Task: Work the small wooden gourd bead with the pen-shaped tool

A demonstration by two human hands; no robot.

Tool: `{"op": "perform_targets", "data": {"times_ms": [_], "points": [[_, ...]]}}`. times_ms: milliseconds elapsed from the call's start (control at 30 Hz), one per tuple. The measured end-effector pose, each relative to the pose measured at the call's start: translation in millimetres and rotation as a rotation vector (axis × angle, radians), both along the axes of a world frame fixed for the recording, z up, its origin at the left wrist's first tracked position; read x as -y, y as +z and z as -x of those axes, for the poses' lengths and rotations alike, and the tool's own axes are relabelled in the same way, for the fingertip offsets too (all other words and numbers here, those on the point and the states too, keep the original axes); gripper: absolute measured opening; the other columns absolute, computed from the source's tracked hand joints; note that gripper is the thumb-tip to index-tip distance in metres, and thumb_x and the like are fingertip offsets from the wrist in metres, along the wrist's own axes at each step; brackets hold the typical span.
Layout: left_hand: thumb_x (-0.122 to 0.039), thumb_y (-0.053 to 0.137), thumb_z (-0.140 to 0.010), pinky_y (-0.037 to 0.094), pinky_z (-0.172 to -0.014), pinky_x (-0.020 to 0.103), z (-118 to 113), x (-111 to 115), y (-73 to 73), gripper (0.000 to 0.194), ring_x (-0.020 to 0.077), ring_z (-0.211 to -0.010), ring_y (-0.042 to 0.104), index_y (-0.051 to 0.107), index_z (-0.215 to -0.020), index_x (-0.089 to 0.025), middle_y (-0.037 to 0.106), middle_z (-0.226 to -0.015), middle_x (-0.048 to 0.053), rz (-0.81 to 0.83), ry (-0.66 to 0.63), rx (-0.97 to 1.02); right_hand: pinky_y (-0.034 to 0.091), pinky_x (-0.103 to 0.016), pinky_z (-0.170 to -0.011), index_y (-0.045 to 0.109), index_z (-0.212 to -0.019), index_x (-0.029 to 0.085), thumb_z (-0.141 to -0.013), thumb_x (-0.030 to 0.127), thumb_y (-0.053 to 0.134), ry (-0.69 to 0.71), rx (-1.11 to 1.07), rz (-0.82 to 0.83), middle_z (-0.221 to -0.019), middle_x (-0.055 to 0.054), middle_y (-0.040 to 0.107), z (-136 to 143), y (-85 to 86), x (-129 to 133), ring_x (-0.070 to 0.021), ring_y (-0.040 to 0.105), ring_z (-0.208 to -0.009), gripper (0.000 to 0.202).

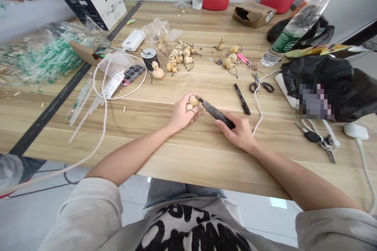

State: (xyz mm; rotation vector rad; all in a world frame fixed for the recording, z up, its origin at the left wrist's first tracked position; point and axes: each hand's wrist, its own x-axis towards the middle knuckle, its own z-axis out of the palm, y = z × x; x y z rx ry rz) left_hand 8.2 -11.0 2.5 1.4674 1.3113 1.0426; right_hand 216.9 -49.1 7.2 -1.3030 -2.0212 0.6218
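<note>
Near the middle of the wooden table (188,157), my left hand (183,113) has its fingers wrapped round a small tan gourd (193,100) with a dark cord. My right hand (238,130) grips the rear of a dark pen-shaped tool (215,112). The tool slants up to the left, and its tip is at the gourd's right side; whether it touches cannot be told. Beyond my hands lies a group of small gourds with dark cords (179,55). More gourds (229,61) sit to the right of that group, beside a pink item (243,58).
A black marker (242,99) and scissors (261,85) lie right of centre. A water bottle (297,27), black bag (350,82) and keys (319,139) are farther right. On the left are a looped white cable (103,125), thread spool (150,59), clear strips (84,117) and a box (101,6).
</note>
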Motion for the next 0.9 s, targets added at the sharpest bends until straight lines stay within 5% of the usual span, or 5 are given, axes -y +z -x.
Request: {"op": "perform_targets", "data": {"times_ms": [567, 900], "points": [[-0.013, 0.055, -0.075, 0.04, -0.037, 0.014, 2.5, -0.3, -0.4, 0.048, 0.0041, -0.037, 0.05, 0.052, -0.122, -0.019, 0.065, -0.069, -0.003, 0.002, 0.005, -0.05, 0.049, -0.027, -0.064, 0.065, -0.111, 0.016, -0.087, 0.034, 0.055, 0.078, 0.055, -0.008, -0.084, -0.005, 0.072, 0.5, 0.7, 1.6, -0.0183, 0.065, -0.067, 0.032], [-0.021, 0.06, -0.078, 0.037, -0.036, 0.013, -0.4, -0.4, 2.4, 0.047, 0.0041, -0.039, 0.049, 0.05, -0.124, -0.018, 0.066, -0.07, -0.002, 0.035, 0.009, -0.01, 0.047, -0.025, -0.059, 0.067, -0.104, 0.014, -0.087, 0.035, 0.054, 0.035, 0.005, -0.002, -0.072, -0.003, 0.068, -0.3, -0.5, -0.1, -0.0156, 0.061, -0.061, 0.03]]}}
